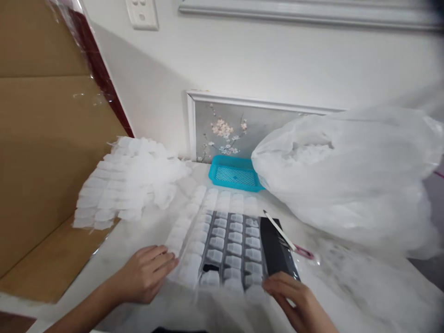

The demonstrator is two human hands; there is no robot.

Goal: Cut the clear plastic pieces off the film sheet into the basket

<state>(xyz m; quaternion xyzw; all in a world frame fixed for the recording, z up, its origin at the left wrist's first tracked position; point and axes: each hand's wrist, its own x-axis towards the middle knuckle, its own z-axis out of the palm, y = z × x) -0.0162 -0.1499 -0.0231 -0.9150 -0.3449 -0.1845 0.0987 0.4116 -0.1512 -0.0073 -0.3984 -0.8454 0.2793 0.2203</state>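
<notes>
Rows of small translucent white pieces (235,237) lie in a grid on the table, partly over a dark backing. A black gap shows near the grid's lower left. My left hand (147,273) rests at the left edge of the white strips, its fingers extended and holding nothing visible. At the lower right corner of the grid is my right hand (291,296), fingers close together beside a black sheet (274,247); what they hold, if anything, is hidden. A white and pink pointed tool (283,235) lies across the black sheet.
Layered white pieces (121,180) are heaped at the back left, beside a large cardboard box (45,138). A blue basket (236,185) stands by the wall. At the right sits a large translucent plastic bag (350,180), with more clear plastic in front.
</notes>
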